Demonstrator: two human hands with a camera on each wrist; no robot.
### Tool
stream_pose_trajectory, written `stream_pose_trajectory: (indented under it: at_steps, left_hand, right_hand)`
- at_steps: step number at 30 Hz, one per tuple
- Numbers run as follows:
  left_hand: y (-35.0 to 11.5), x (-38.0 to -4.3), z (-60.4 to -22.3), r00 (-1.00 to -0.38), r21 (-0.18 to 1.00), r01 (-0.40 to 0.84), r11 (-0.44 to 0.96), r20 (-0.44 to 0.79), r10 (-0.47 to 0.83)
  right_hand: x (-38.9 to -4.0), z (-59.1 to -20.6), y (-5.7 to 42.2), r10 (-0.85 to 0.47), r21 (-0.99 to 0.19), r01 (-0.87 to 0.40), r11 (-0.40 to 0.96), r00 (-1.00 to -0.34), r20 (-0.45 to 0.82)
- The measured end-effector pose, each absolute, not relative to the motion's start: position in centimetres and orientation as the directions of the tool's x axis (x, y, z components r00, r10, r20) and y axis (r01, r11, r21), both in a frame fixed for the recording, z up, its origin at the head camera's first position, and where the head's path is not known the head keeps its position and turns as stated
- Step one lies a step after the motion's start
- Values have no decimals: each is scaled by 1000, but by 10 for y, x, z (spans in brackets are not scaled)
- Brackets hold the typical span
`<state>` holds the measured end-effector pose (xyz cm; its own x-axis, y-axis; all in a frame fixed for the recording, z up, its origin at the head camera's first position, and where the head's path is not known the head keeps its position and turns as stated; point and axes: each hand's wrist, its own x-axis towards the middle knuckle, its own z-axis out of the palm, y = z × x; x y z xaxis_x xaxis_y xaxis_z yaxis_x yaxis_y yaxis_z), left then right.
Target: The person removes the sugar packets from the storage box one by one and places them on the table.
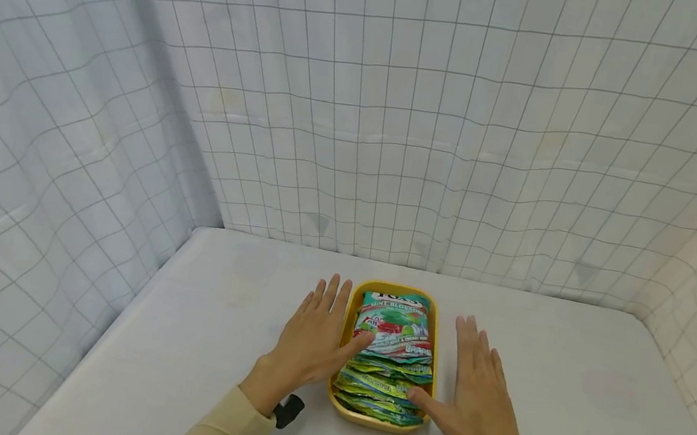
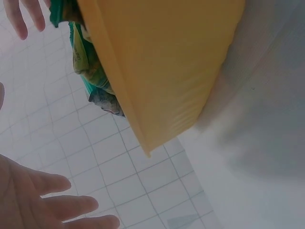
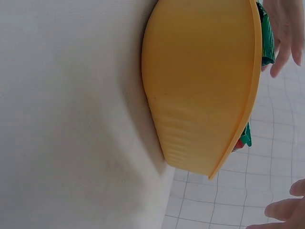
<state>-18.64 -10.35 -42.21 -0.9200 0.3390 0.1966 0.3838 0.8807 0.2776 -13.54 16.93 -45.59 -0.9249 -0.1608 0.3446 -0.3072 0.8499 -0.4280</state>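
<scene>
Tray (image 1: 368,423) sits on the desk (image 1: 201,346) at the lower middle of the head view, slightly right of centre, full of packets. From my end I make out a turquoise packet (image 1: 393,326) lying face up in its upper part, with green packets (image 1: 380,388) overlapping below it, toward the bottom of the frame.

Left hand (image 1: 311,340) hovers along the tray's left side and right hand (image 1: 481,403) along its right. On both, the fingers are straight and released; I see nothing grasped. In the head view both thumbs reach in over the packets, and I cannot tell whether they touch. In the left wrist view I find that hand's fingers at lower left, clear of the tray; in the right wrist view they are at lower right, also clear.

I judge the step in hand to concern the tray as a whole rather than any single packet: it looks filled, and the hands flank it evenly. If I want it shifted, the next move calls for bringing both palms in against the long sides, hooking the fingers under the rim and lifting level, since packets poke above the rim and could slide. If filling is the final step, drawing both hands back should be enough.
</scene>
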Motion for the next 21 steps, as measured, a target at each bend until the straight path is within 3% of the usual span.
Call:
stream_pose_trajectory:
  at_steps: [21]
  left_hand:
    - [-93,-196,-428,-934,659,342,670,162,318]
  right_hand:
    - [-131,-462,164,-151,-531,-297,793,-941,302]
